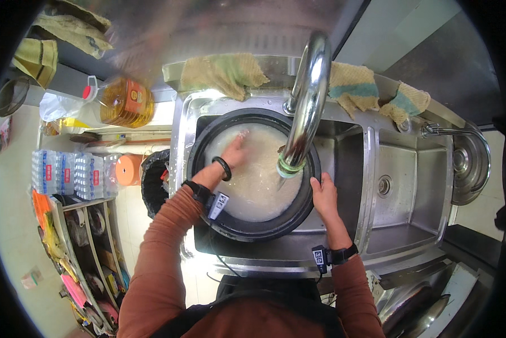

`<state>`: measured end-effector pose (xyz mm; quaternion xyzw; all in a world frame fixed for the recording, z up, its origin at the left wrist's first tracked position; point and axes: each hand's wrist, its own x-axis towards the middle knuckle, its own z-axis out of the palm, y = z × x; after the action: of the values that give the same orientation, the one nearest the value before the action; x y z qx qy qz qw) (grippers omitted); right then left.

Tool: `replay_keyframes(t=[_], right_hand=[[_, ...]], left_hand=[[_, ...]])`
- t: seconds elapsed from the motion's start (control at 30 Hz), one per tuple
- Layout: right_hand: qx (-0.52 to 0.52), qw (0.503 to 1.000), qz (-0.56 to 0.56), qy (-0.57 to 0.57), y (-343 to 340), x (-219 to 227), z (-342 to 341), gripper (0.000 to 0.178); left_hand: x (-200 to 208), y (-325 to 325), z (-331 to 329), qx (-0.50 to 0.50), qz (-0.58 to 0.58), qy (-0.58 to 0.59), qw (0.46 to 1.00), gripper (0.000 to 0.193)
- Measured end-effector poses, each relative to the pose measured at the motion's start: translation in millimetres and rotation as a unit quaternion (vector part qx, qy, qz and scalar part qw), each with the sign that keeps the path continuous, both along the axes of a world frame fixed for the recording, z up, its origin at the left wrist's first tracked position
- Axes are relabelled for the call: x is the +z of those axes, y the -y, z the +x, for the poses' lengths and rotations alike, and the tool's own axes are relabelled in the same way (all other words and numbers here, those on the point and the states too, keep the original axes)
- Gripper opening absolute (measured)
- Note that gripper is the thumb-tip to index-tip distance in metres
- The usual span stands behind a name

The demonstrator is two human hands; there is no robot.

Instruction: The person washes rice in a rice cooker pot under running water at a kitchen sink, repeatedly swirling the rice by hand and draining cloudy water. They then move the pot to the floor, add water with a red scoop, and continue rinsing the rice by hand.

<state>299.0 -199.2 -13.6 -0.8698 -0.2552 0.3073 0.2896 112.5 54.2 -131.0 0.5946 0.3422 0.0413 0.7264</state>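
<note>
A round black pot [253, 117] sits over the left bowl of the steel sink, holding cloudy whitish water [247, 197] with what looks like rice in it. My left hand [234, 152] is partly under this water, fingers stretched toward the far side and somewhat blurred. On the pot's right rim my right hand [325, 197] is closed, thumb over the edge and the other fingers partly hidden. A chrome faucet [309, 96] arches over the pot, and a thin stream of water appears to run from its greenish spout end [290, 166].
At right lies a second sink bowl [399, 191] with another faucet [461, 132]. Beige cloths [225, 73] hang along the back edge. An oil jug [126, 104], packs of bottled water [75, 172], a black-lined bin [155, 183] and a loaded shelf [90, 248] stand left.
</note>
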Motion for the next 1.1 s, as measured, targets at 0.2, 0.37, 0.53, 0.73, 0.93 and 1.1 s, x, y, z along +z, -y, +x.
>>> replay_keyframes(t=[0.2,0.37,0.53,0.73,0.93,1.1], right_hand=[[-0.002,1.000,0.019,0.014,1.0,0.0,-0.2,0.028],[0.002,1.000,0.004,0.004,3.3,-0.8,0.4,0.029],[-0.003,1.000,0.006,0.001,3.9,-2.2,-0.5,0.029],[-0.012,0.997,0.071,0.031,4.1,-9.5,-2.9,0.024],[-0.017,0.997,0.070,0.009,5.4,-4.2,-3.2,0.024],[-0.006,1.000,0.021,0.019,1.6,3.9,-2.9,0.028]], left_hand=[[-18.8,-35.6,20.9,-0.191,0.250,-0.160,0.936,0.071],[-42.8,12.9,70.9,-0.339,0.427,-0.176,0.820,0.066],[-27.0,35.0,48.6,-0.579,0.382,-0.070,0.717,0.057],[33.7,94.0,-1.3,-0.595,0.287,-0.078,0.747,0.054],[54.6,92.9,-18.1,-0.643,0.308,-0.193,0.674,0.055],[40.1,38.4,-13.2,-0.497,0.552,-0.264,0.615,0.019]])
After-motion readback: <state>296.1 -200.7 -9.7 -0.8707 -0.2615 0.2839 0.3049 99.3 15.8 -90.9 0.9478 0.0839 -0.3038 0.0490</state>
